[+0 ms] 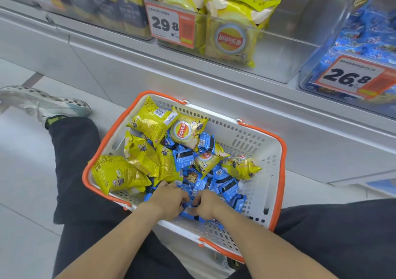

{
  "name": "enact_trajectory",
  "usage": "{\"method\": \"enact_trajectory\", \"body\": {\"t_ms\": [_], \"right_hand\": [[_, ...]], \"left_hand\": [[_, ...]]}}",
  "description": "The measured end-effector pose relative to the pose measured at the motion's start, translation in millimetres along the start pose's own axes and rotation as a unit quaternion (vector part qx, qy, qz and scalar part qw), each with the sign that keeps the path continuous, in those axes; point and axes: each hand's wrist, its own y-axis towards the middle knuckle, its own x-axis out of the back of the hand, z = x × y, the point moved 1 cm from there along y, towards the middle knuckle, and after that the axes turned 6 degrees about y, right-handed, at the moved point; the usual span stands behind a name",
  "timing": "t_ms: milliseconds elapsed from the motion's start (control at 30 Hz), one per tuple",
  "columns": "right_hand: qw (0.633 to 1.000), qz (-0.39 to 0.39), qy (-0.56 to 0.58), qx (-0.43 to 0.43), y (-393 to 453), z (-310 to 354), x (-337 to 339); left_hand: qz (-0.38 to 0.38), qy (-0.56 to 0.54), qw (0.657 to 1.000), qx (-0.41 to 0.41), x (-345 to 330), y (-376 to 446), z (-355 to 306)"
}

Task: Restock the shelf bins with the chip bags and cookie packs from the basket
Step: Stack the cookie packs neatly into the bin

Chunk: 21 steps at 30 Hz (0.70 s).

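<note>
Each grip, left hand (171, 199) and right hand (206, 205), is clamped on small blue foil cookie packs (227, 187) in the white-and-orange plastic basket (252, 141), beside yellow foil chip bags (150, 124). Judging by the heaped basket, most restocking remains.

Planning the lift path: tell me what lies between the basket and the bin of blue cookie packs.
The head view shows only the shelf's bare grey front panel between the basket and the bin of blue cookie packs.

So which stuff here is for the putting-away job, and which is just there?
For the job:
- basket
- yellow chip bags
- blue cookie packs, gripped by left hand and right hand
- chip bin
- cookie bin

Just there:
- price tags
- shoe
</note>
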Motion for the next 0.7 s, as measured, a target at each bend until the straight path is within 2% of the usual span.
{"method": "enact_trajectory", "body": {"t_ms": [133,233,367,500,600,700], "right_hand": [[0.994,0.056,0.092,-0.013,-7.7,7.2,32.6],[0.986,0.072,0.146,-0.018,-16.5,13.3,54.5],[0.977,0.06,0.204,0.008,-29.6,23.4,84.5],[0.981,0.016,0.185,0.054,-49.0,37.4,119.9],[0.974,-0.007,0.214,0.078,-70.5,50.3,141.2],[0.958,-0.024,0.246,0.147,-93.5,59.0,158.8]], "left_hand": [[-0.024,-0.052,0.998,-0.008,-0.5,1.3,0.7],[-0.084,-0.171,0.982,-0.006,1.9,0.1,1.3],[-0.115,-0.386,0.916,-0.005,16.9,-7.9,7.3],[-0.155,-0.474,0.867,0.001,46.9,-13.1,5.2],[-0.17,-0.565,0.807,0.013,66.5,-12.7,0.8],[-0.172,-0.638,0.751,0.016,84.6,-11.8,-2.7]]}}
